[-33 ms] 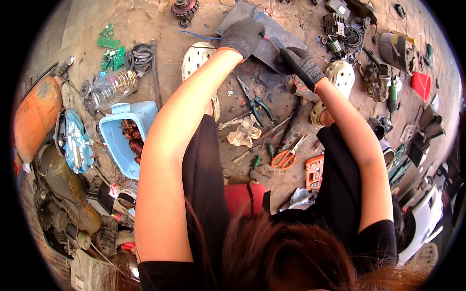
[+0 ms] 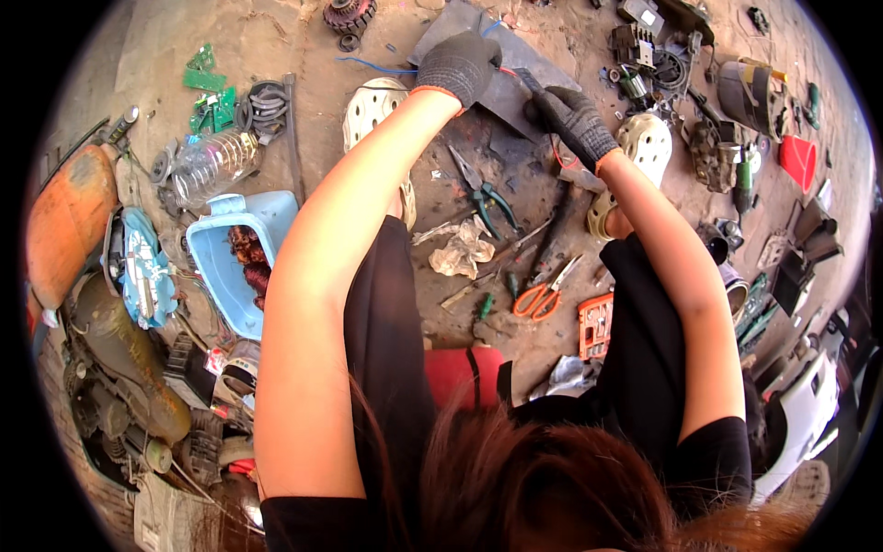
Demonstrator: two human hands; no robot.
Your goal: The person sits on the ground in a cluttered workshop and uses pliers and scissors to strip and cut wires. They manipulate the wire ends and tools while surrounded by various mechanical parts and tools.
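My left hand (image 2: 458, 70), in a dark knit glove with an orange cuff, is closed over a dark flat sheet (image 2: 451, 23). A thin red wire (image 2: 507, 72) sticks out of its fist toward the right; how it is gripped inside is hidden. Blue wire (image 2: 377, 66) runs out to the left of that fist. In a matching glove, my right hand (image 2: 575, 121) wraps round a knife-like tool with a flat dark blade (image 2: 528, 81). The blade points up and left, close to the red wire's end; whether they touch I cannot tell. Its handle is mostly hidden.
Pliers (image 2: 492, 202), orange-handled scissors (image 2: 539, 299) and crumpled paper (image 2: 462, 250) lie between my feet. At left stand a light blue basin (image 2: 221, 276) with coppery pieces and a clear plastic bottle (image 2: 216, 167). Scattered machine parts (image 2: 635, 46) and a red scoop-like piece (image 2: 798, 162) lie right.
The blade in my right hand has shifted slightly. Otherwise both hands keep nearly the same place.
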